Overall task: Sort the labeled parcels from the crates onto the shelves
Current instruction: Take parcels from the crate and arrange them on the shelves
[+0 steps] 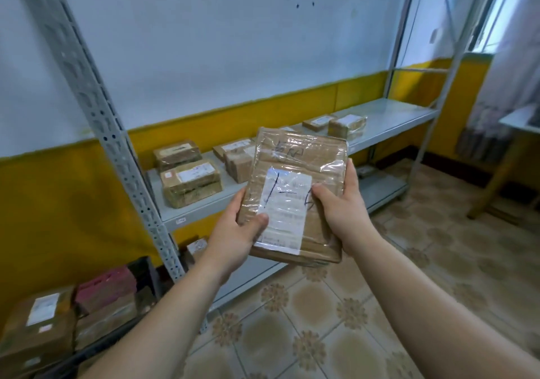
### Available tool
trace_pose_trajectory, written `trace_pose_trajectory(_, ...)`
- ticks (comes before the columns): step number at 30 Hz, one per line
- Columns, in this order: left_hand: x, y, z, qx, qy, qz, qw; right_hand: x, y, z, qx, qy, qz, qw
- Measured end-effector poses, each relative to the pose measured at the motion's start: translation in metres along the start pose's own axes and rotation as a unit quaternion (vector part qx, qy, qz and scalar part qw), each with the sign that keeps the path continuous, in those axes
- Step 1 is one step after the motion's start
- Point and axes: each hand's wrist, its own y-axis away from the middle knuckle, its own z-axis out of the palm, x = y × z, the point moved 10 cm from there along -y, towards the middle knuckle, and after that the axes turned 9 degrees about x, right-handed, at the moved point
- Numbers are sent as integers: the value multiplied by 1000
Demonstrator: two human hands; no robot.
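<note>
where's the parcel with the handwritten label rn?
Head view, centre: the parcel is held between left hand and right hand, in front of the shelf.

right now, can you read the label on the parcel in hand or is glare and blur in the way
Head view: glare from the clear wrap streaks the label on the held parcel, so only bold handwritten strokes read, the print is too soft; head view: the wide lens tilts and bows the shelf upright; head view: the window at upper right is blown out.
</note>
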Motion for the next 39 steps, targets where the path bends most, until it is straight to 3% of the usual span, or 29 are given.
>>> trace_pose_trajectory(6,-1,-38,67,0,0,-21,1000,25,-71,-19,-21,7,21,1000)
trace_pose_trajectory(13,-30,-94,86,-15,-42,-49,998,66,-125,13,-26,-8,80,996)
trace_pose_trajectory(29,-173,-227,143,-124,-49,-161,978,186,-217,82,17,45,187,981)
trace_pose_trajectory(39,-266,-269,170,-91,-96,-252,959,289,-281,149,-82,95,253,959)
